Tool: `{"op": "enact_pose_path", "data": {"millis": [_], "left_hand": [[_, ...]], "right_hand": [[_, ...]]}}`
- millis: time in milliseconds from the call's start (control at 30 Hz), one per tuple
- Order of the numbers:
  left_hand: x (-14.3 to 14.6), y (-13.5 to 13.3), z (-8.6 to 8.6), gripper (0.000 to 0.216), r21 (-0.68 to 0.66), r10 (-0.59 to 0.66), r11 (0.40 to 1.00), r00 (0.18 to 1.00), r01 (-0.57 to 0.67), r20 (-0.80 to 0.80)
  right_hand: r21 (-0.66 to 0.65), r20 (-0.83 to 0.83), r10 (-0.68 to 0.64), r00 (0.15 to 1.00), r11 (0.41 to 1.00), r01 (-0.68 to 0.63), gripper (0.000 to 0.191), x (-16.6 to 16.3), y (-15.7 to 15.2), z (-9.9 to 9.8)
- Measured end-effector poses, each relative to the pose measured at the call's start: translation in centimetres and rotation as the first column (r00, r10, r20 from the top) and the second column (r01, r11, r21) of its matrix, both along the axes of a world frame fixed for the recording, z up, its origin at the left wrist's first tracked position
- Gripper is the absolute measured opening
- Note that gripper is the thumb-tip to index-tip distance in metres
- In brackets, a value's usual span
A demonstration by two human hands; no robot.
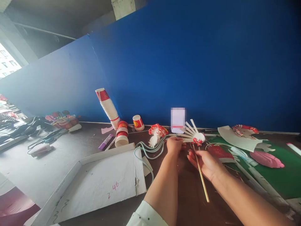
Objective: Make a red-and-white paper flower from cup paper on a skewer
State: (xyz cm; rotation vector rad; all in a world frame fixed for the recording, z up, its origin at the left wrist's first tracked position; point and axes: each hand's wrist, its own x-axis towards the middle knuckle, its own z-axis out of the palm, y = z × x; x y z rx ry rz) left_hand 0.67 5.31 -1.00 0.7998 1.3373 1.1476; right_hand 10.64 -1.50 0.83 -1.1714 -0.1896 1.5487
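A paper cup cut into fanned strips (198, 138), white with red parts at its centre, is in front of me. My left hand (174, 146) is at its left side, fingers closed around the strips there, with the fingertips partly hidden. A thin wooden stick (202, 177) slants down from just below the cup's centre. My right hand (207, 162) has the stick between thumb and fingers, palm turned up. Left of my hands lies another cut cup (157, 131) with red curled strips, beside a coil of pale cable (150, 154).
A white cardboard tray (94, 191) lies at the left front. Behind it, a tall leaning stack of paper cups (109, 110) and a single cup (138, 122) stand near the blue partition (188, 62). A purple marker (105, 142) lies nearby. Paper scraps and a green mat (265, 175) are at right.
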Motion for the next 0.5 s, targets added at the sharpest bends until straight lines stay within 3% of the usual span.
{"op": "enact_pose_path", "data": {"millis": [100,200,367,500], "left_hand": [[-0.1,0.0,0.0,0.01,-0.008,-0.019,1.0,0.999,0.019,-0.032],[-0.2,-0.2,0.2,0.009,-0.02,-0.042,0.999,0.998,0.041,-0.039],[-0.3,-0.5,0.6,0.012,0.002,-0.07,0.998,0.986,0.07,0.148],[-0.5,-0.8,0.8,0.007,0.019,-0.16,0.987,0.961,0.16,0.226]], "right_hand": [[-0.009,0.032,0.017,0.999,1.0,-0.017,0.017,-1.4,-1.4,0.7],[0.025,0.077,0.135,0.988,0.99,-0.137,0.012,-2.1,-2.0,1.0],[0.17,0.099,0.131,0.986,0.974,-0.147,0.01,-0.5,-0.3,0.0],[0.186,-0.017,0.208,0.978,0.962,-0.201,0.012,1.2,0.9,-0.5]]}}
